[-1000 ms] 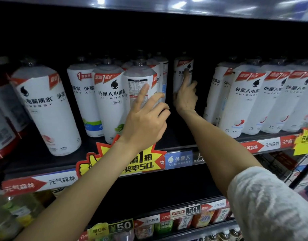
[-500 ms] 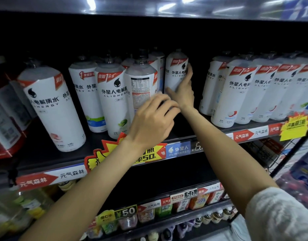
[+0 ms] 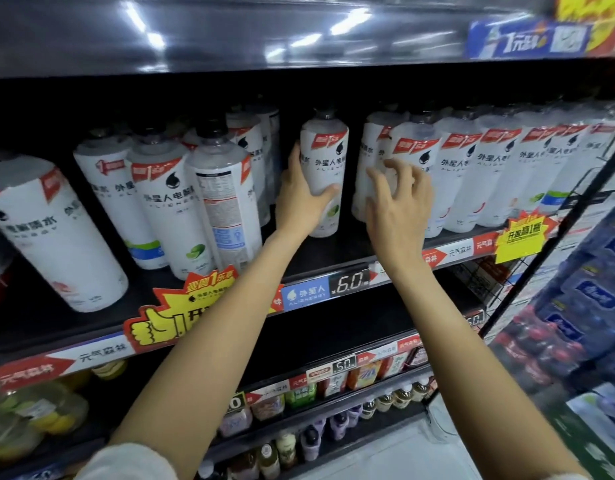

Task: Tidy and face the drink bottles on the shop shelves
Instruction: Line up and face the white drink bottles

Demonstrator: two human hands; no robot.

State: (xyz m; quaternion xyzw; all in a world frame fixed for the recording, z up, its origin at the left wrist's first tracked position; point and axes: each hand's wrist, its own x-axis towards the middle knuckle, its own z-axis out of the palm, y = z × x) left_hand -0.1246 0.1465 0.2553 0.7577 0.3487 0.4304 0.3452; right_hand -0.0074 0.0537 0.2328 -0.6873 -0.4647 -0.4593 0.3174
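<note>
Tall white drink bottles with black lettering and red tags stand on a dark shelf (image 3: 337, 258). My left hand (image 3: 299, 206) grips a lone bottle (image 3: 328, 157) in the gap at the middle, its front label facing out. My right hand (image 3: 398, 209) hovers with spread fingers in front of the leftmost bottle (image 3: 370, 174) of the right-hand row (image 3: 489, 174), and holds nothing. In the left group (image 3: 160, 209), one bottle (image 3: 224, 202) shows its back label with the small print. A further bottle (image 3: 46, 230) stands at the far left.
A yellow thumbs-up promo sign (image 3: 167, 317) and a price tag (image 3: 349, 282) hang on the shelf's front strip. Another yellow sign (image 3: 522, 237) hangs at the right. Small bottles (image 3: 299, 441) fill the lower shelves. A black wire rack (image 3: 541, 244) and blue packs (image 3: 593, 299) stand at the right.
My left hand has moved from the back-label bottle to the lone middle bottle and taken hold of it. My right hand has let that bottle go and shifted right toward the right-hand row.
</note>
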